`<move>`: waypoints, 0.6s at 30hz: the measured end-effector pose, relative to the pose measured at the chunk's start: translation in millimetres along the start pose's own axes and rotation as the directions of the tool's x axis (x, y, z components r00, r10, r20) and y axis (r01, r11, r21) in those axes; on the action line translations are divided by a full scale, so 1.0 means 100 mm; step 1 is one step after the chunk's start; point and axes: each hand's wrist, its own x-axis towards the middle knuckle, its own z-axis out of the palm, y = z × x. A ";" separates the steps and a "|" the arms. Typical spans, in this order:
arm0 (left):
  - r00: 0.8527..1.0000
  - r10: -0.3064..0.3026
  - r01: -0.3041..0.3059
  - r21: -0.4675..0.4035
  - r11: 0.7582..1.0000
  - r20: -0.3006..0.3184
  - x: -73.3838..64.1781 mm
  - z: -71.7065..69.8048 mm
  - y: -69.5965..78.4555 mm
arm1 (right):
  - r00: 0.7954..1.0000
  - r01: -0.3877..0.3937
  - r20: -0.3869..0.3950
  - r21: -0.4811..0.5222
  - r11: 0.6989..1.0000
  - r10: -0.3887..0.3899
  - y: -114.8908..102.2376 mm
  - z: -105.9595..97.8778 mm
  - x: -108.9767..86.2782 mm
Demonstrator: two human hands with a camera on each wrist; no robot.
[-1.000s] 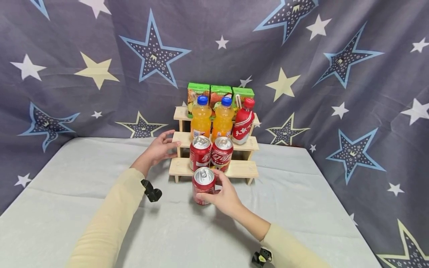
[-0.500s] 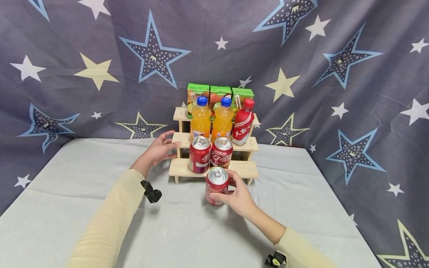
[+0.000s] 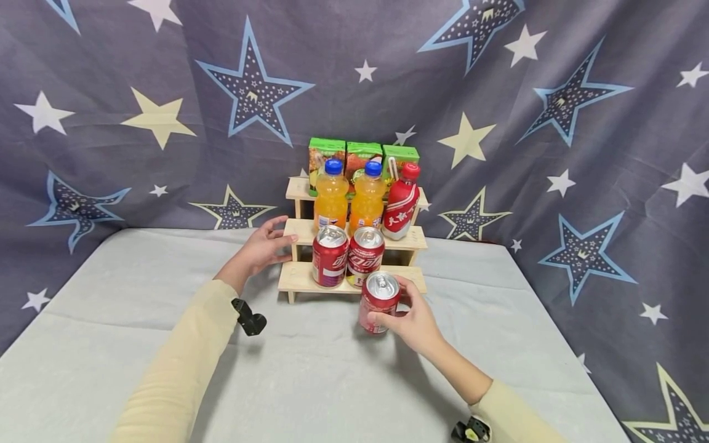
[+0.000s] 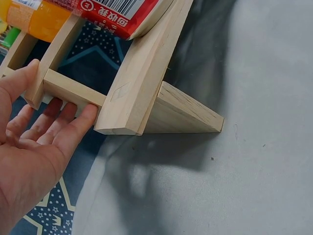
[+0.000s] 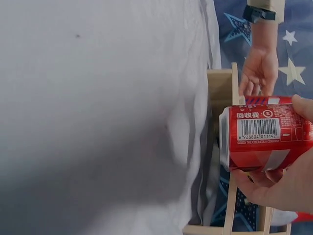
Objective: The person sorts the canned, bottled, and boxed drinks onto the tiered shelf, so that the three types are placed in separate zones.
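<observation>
My right hand (image 3: 416,323) grips a red cola can (image 3: 379,303) upright by its sides, just in front of the bottom step's right part. In the right wrist view the can's barcode (image 5: 258,129) and silver rim show, with thumb and fingers on opposite sides. At the left end of a three-step wooden stand (image 3: 299,278), my left hand (image 3: 264,249) holds the middle step, thumb at the board and fingers below by the side strut (image 4: 73,88). Two more cola cans, a left can (image 3: 330,257) and a right can (image 3: 365,257), stand side by side on the bottom step.
Two orange drink bottles with blue caps, a left bottle (image 3: 331,197) and a right bottle (image 3: 368,197), share the middle step with a red bottle (image 3: 401,203). Green-topped juice cartons (image 3: 362,151) line the top step. Behind the pale-covered table (image 3: 288,381) hangs a star-patterned curtain (image 3: 354,104).
My right hand has carried the cola can rightward along the front of the stand, from before the left can to right of the right can. The left hand stays in place.
</observation>
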 end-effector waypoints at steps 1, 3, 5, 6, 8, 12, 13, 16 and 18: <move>1.000 0.000 0.000 0.000 1.000 -0.001 0.00 0.00 0.00 | 1.000 -0.003 -0.005 -0.004 1.000 0.003 0.01 -0.02 0.01; 1.000 0.000 0.000 0.000 1.000 -0.003 0.00 0.00 0.00 | 1.000 -0.006 -0.017 -0.018 1.000 0.006 0.02 -0.06 0.02; 1.000 -0.001 0.001 0.002 1.000 -0.004 -0.01 -0.01 0.01 | 0.999 -0.008 -0.033 -0.032 0.999 0.006 0.07 -0.09 0.05; 1.000 -0.002 0.002 0.002 1.000 -0.003 -0.01 -0.01 0.01 | 0.999 -0.012 -0.038 -0.029 1.000 0.011 0.07 -0.11 0.05; 1.000 -0.003 0.003 0.005 1.000 -0.003 0.00 -0.01 0.00 | 0.999 -0.016 -0.047 -0.022 1.000 0.015 0.06 -0.14 0.06; 1.000 -0.008 0.008 0.009 1.000 -0.004 0.00 -0.01 0.00 | 0.998 -0.019 -0.060 -0.001 1.000 0.019 0.05 -0.21 0.09; 1.000 -0.008 0.008 0.010 1.000 -0.005 0.00 -0.01 0.01 | 0.998 -0.020 -0.064 -0.002 1.000 0.019 0.04 -0.23 0.10; 1.000 -0.009 0.009 0.011 1.000 -0.008 -0.01 -0.01 0.01 | 0.996 -0.027 -0.082 -0.013 1.000 0.026 0.01 -0.28 0.12; 1.000 -0.008 0.008 0.014 1.000 -0.008 -0.01 0.00 0.01 | 0.995 -0.037 -0.094 -0.017 0.999 0.035 -0.01 -0.31 0.14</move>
